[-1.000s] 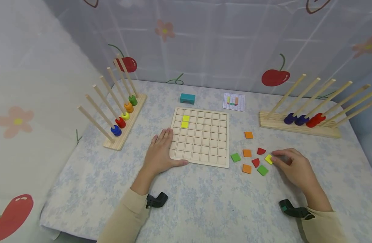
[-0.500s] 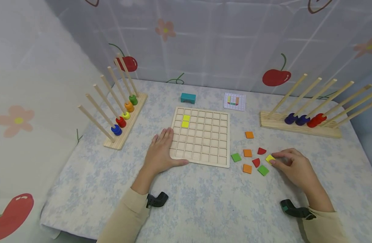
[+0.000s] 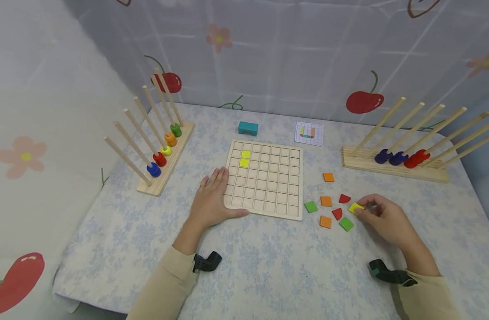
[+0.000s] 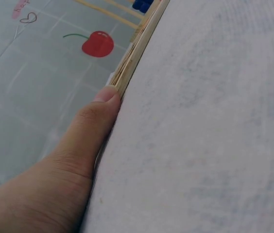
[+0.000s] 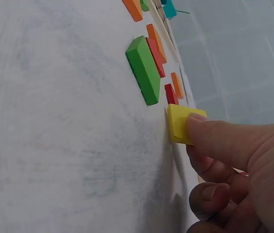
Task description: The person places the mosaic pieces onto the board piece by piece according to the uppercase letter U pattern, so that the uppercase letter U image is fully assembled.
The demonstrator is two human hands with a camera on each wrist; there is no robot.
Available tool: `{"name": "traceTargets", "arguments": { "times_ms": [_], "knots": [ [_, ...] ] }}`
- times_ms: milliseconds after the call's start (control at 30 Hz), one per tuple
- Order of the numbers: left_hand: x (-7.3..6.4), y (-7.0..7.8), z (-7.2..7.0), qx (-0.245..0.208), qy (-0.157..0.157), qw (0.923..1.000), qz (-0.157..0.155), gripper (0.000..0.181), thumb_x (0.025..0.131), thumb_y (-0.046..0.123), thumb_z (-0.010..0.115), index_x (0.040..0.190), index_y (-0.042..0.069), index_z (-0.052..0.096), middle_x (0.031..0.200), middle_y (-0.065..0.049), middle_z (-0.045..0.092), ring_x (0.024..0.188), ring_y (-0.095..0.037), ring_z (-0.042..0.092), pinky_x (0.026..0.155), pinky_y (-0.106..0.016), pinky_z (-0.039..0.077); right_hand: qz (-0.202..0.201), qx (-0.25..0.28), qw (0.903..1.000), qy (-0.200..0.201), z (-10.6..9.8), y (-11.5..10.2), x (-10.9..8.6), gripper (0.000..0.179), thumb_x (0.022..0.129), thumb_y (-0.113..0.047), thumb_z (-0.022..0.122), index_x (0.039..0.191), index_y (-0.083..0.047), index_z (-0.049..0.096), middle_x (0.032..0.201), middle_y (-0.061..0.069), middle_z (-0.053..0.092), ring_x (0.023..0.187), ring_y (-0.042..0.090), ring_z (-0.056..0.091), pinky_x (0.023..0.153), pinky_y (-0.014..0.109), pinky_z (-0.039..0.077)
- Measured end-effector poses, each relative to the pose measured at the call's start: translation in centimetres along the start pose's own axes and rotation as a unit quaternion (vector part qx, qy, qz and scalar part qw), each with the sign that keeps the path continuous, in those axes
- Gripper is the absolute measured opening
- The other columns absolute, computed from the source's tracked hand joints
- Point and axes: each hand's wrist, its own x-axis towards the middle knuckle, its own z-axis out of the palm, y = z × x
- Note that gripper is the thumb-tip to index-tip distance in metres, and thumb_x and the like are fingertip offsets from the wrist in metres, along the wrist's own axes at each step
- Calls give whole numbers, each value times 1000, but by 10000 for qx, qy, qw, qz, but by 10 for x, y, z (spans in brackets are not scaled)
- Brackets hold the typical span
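Head view. Item: one yellow tile [image 3: 354, 207], square, lying right of centre in the frame, at the fingertips of the right hand [image 3: 388, 218], whose thumb and forefinger are pinching it. Around it: two green tiles [image 3: 346, 224], orange tiles [image 3: 326, 201] and red pieces [image 3: 337, 214], all lying flat on the cloth [image 3: 284, 271]. Centre of frame: a wooden grid board [image 3: 271, 185], two seated yellow squares [image 3: 245, 154] filling cells in its upper left. Left of centre: the left hand [image 3: 209, 201], not gripping; its fingers are extending loosely against the board's left edge, the thumb reaching along the near edge.

Left wrist view. The thumb tip, left of centre, is touching the board's edge; the other fingers are not showing. By judgement, the board is looking stiff, and a hand at its rim is probably enough to steady it.

Right wrist view. The yellow tile, right of centre, is tilting under the thumb; whether its lower edge is touching the cloth, cannot tell. Handling, by judgement: light, rigid, hardly fragile; the smooth faces are perhaps inviting a slip. Best hold: opposite edges near one side, leaving the far edge free. A green tile, upper centre, is lying close by.
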Motion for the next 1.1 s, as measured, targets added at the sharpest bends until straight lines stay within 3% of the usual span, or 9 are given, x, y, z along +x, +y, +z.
{"name": "traceTargets", "arguments": {
  "times_ms": [167, 400, 833, 1100],
  "knots": [
    [1, 0, 1, 64, -15, 10000, -1, 138, 63, 90, 61, 160, 8, 6, 168, -5, 8, 157, -19, 3, 127, -45, 5, -93, 235, 9996, 121, 0, -9, 7, 31, 97, -35, 64, 114, -8, 62, 103, 11, 63, 68, 17, 47, 53, 25, 39],
    [3, -1, 3, 96, 10, 10000, -9, 138, 63, 91, 59, 160, 9, 7, 168, -4, 8, 157, -19, 3, 127, -45, 6, -506, 534, 9972, 155, 9, -38, 23, 26, 96, -30, 67, 110, -9, 64, 98, 9, 63, 63, 15, 46, 50, 24, 39],
    [3, -1, 4, 73, 44, 10000, -28, 139, 62, 92, 59, 160, 10, 6, 168, -4, 9, 157, -18, 3, 127, -44, 5, -1105, 1072, 9873, -393, 42, -102, 65, 16, 96, -21, 66, 111, -15, 63, 104, 6, 64, 58, 20, 48, 45, 27, 43],
    [2, -1, 3, 69, 16, 10000, -70, 139, 62, 90, 62, 160, 9, 7, 168, -4, 9, 157, -18, 3, 127, -44, 4, -1344, 1316, 9807, -528, 68, -148, 86, 14, 94, -20, 69, 106, -15, 65, 100, 4, 66, 71, 22, 51, 62, 29, 43]
  ]
}}
